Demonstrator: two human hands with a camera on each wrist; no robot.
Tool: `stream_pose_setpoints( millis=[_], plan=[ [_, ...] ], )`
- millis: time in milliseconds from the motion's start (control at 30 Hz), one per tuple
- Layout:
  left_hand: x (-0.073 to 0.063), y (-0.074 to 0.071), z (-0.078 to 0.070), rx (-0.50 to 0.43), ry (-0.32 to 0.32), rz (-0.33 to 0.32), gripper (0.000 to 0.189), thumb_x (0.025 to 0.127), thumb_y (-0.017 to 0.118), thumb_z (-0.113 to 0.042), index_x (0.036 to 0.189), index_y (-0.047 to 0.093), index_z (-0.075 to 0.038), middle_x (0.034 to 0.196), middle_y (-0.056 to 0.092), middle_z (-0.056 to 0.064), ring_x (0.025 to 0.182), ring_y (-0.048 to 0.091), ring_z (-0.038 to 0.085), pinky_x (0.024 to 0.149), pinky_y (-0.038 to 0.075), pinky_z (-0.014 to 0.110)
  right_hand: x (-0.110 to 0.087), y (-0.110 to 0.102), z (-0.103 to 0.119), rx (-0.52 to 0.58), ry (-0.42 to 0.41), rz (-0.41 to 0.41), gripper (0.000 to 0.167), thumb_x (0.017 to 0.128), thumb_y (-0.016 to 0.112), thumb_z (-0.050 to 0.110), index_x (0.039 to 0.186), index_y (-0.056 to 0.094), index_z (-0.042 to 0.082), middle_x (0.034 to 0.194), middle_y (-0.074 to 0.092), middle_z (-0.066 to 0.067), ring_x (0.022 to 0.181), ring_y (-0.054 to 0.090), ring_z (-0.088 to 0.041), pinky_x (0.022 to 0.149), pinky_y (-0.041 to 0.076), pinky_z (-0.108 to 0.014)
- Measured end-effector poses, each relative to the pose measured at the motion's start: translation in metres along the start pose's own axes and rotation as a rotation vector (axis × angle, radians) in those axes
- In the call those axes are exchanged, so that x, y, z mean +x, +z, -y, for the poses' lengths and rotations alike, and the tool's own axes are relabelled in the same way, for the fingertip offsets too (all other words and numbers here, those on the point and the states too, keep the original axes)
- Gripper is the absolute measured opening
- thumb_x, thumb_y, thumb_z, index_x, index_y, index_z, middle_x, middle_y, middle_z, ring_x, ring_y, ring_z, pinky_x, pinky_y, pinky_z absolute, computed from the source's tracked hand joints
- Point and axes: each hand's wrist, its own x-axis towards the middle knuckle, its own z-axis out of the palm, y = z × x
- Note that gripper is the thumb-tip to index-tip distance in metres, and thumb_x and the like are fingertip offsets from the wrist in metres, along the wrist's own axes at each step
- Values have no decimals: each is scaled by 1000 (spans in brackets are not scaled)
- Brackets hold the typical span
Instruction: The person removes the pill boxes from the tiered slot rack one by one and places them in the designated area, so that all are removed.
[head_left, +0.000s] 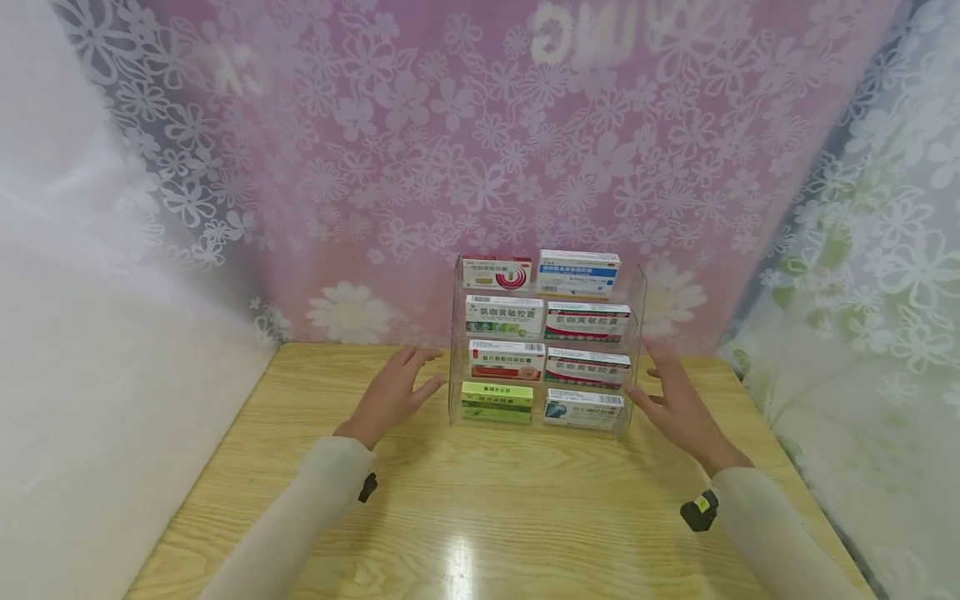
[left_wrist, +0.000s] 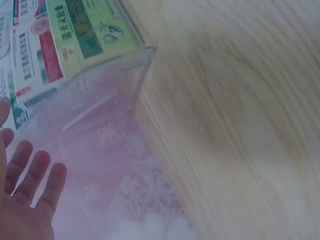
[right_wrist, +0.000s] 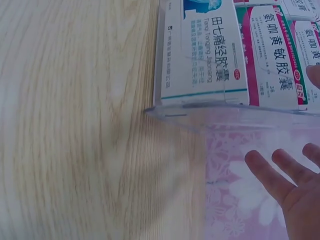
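A clear plastic tiered rack (head_left: 453, 358) stands on the table, holding small medicine boxes two to a row. On its bottom tier sit a green box (head_left: 497, 406) at left and a white box with a blue-grey picture (head_left: 583, 410) at right. My left hand (head_left: 392, 395) is beside the rack's left side, fingers spread and loosely bent, with nothing in it. On the other side my right hand (head_left: 681, 414) has its thumb right at the rack's edge and its fingers (right_wrist: 267, 177) extended. Both wrist views show the fingers spread near the clear side walls.
The wood-grain table (head_left: 480, 517) runs up to a pink flowered cloth (head_left: 480, 167) close behind the rack. A white sheet (head_left: 112, 333) hangs at the left and a flowered curtain (head_left: 885, 333) at the right. Dark wrist cameras sit at both cuffs.
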Motion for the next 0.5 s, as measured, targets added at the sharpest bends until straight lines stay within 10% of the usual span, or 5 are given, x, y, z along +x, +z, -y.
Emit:
stream_pose_setpoints(
  millis=[500],
  plan=[
    [6,34,-24,-17,210,71,41,105,74,-15,146,66,-10,148,64,10,141,60,31,116,54,49,12,18,-11,73,9,41,90,111,66,20,178,7,30,170,33,-33,129,62,-60,90,64,-64]
  ],
)
